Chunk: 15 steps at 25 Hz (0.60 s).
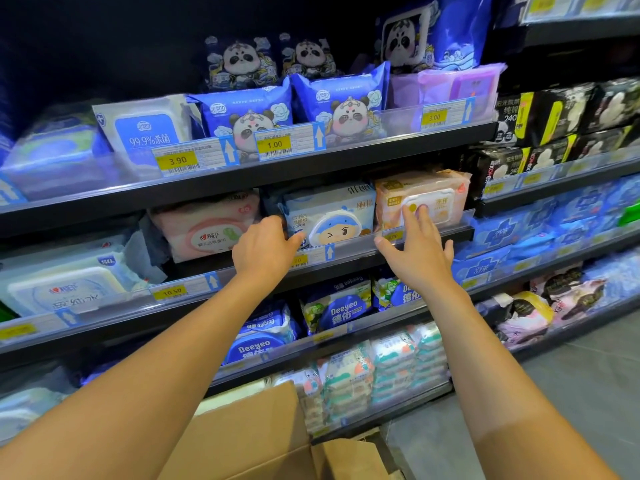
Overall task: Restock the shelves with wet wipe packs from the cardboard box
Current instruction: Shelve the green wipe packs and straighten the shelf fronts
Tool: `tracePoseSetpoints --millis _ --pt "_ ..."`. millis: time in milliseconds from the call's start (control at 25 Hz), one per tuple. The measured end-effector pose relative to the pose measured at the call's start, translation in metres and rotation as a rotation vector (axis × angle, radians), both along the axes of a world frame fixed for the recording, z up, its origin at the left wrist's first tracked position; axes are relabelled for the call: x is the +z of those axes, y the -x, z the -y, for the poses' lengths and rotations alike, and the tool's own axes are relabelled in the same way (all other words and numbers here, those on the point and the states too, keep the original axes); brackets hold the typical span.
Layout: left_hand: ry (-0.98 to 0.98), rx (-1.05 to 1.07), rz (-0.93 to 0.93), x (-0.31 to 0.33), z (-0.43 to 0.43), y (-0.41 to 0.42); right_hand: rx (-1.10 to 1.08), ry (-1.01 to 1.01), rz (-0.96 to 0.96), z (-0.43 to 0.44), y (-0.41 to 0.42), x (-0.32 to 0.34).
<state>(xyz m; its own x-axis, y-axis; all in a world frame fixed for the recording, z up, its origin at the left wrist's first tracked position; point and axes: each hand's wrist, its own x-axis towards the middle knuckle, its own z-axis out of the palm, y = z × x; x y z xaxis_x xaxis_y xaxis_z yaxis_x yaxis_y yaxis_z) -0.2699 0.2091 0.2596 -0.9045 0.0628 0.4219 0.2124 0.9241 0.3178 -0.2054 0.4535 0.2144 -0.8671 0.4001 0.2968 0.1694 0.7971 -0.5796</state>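
Wet wipe packs (246,112) crowd every shelf (346,154) across the frame, behind clear front rails. Cardboard box (249,434) sits open at bottom centre. At centre, a blue-white pack (332,220) stands tight between a pink pack (207,230) and a peach pack (415,192), with only a thin dark gap above. Left hand (265,249) curls its grip round the blue-white pack's left edge. Right hand (419,251), grip wide and fingers straight, touches the peach pack's lid. Yellow price tags (274,144) line the rails.

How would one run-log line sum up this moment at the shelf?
left hand: grips white-and-blue cartoon-face wipe pack | right hand: presses flat on peach plastic wipe pack | brown cardboard box: below the arms
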Motion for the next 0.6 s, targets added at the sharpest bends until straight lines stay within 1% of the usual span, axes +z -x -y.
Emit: tracePoseSetpoints --millis 280,440,600 --pt "0.108 -0.040 0.073 0.006 0.005 -0.031 0.010 -0.032 0.092 -0.006 -0.023 0.001" --pt "0.173 -0.091 -0.039 -0.003 0.017 -0.071 -0.028 -0.021 0.114 0.004 -0.063 -0.003" --pt "0.218 -0.168 -0.088 -0.010 0.037 -0.119 -0.017 -0.082 0.197 0.021 -0.107 0.000"
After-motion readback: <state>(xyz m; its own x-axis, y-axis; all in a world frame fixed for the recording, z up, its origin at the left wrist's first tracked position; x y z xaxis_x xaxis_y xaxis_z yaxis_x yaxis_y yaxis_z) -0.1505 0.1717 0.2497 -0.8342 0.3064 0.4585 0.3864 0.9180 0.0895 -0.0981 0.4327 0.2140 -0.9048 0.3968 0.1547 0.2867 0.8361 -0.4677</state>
